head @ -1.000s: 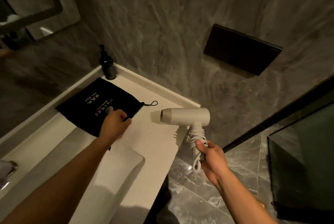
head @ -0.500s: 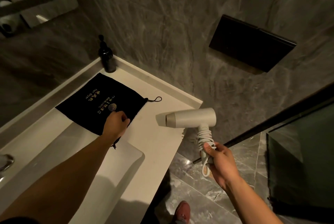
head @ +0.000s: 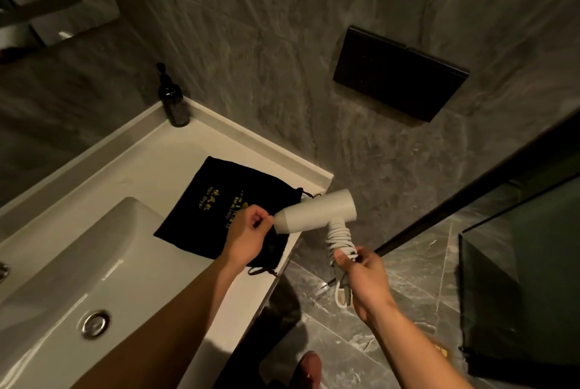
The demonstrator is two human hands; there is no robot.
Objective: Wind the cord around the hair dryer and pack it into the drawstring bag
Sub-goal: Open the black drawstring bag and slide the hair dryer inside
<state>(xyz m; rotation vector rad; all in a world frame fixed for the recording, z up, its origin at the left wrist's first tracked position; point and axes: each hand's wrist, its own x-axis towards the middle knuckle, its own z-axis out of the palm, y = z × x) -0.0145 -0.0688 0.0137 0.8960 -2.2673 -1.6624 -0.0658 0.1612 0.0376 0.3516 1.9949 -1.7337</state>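
A white hair dryer (head: 317,212) hangs over the counter's right edge, its white cord (head: 340,239) wound around the handle. My right hand (head: 365,278) grips that handle and cord from below. A black drawstring bag (head: 216,200) with gold lettering lies flat on the white counter (head: 150,168). My left hand (head: 249,236) pinches the bag's near right edge, lifting the cloth a little, right beside the dryer's nozzle. A loop of the bag's drawstring (head: 262,271) lies at the counter edge.
A dark pump bottle (head: 172,99) stands in the counter's back corner. The sink basin (head: 78,278) with its drain (head: 95,322) lies to the left. A black wall panel (head: 398,73) is on the grey wall, and a dark glass partition (head: 518,288) stands at right.
My right hand brought the dryer left until its nozzle reached the bag. My left hand closed on the bag's edge and raised it. The view shifted, showing more of the sink.
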